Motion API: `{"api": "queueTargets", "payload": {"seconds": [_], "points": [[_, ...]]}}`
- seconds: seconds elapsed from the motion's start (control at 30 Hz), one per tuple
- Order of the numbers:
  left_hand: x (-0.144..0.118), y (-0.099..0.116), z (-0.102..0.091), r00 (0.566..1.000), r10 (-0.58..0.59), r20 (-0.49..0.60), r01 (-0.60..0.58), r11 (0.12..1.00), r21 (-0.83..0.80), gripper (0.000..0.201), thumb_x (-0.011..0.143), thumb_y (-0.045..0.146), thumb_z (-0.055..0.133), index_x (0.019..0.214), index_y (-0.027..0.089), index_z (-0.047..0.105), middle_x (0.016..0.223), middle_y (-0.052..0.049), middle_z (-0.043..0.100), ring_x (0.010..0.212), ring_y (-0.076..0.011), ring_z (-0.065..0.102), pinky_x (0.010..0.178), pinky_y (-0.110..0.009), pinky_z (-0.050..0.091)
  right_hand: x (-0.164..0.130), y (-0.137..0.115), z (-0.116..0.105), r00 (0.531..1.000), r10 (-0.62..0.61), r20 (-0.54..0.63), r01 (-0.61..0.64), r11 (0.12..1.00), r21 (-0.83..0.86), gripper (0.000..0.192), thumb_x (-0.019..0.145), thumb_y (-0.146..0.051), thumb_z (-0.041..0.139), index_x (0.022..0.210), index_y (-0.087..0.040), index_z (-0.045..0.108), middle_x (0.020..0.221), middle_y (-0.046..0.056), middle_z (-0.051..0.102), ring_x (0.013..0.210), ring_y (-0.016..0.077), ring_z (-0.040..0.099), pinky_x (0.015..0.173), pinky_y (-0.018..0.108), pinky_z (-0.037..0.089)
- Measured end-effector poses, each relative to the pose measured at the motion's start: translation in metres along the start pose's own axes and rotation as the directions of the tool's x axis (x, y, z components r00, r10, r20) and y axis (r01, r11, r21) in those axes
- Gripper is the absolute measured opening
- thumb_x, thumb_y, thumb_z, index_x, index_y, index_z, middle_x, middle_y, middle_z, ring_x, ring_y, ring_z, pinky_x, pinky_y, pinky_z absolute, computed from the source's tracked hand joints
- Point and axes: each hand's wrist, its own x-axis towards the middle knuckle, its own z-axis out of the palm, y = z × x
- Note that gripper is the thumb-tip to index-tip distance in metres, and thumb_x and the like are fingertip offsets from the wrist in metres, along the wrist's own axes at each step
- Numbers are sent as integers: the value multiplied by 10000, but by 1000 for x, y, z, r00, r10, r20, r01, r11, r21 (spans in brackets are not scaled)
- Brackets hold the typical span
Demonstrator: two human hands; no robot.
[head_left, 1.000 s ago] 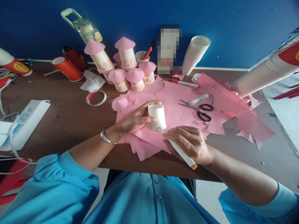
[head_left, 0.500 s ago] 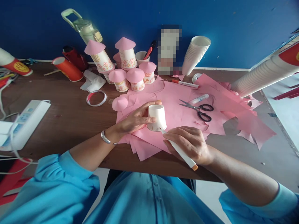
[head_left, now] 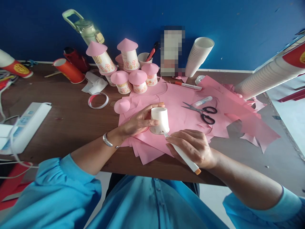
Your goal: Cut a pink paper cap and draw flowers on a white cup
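Note:
An upturned white paper cup [head_left: 160, 119] stands on a pile of pink paper sheets [head_left: 181, 111] in the middle of the brown table [head_left: 71, 124]. My left hand [head_left: 138, 121] grips the cup from its left side, thumb in front and fingers over the top. My right hand [head_left: 192, 147] holds a white marker [head_left: 183, 155] with an orange end cap; its tip touches the cup's lower right rim. A loose pink paper cone [head_left: 121, 106] lies just left of my left hand.
Black-handled scissors [head_left: 202, 112] and a glue stick [head_left: 203, 101] lie on the pink paper to the right. Several decorated cups with pink cone roofs [head_left: 130, 74] stand behind. A tape ring [head_left: 98, 100], stacks of white cups [head_left: 199, 55], a red cup [head_left: 68, 70] and a white device [head_left: 23, 125] surround them.

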Motion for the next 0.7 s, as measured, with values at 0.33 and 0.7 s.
{"api": "queueTargets", "payload": {"seconds": [0.33,0.7], "points": [[0,-1,1,1000,-1,-14,1,999,-39,568,829,280,882,1372,310,717,1580,-105,563,1296,-285,563,960,-369,542,1,0,1,1000,2,-8,-2,1000,-19,135,960,-96,692,1066,-167,648,763,-1,736,643,135,712,550,250,606],[0,-1,0,1000,4,-19,-4,1000,-6,603,818,301,885,1395,306,708,1592,-116,558,1359,-330,545,982,-400,543,-1,0,2,1000,0,-6,0,1000,-9,154,931,-77,718,1060,-132,654,758,20,746,628,151,717,538,262,609]]}}
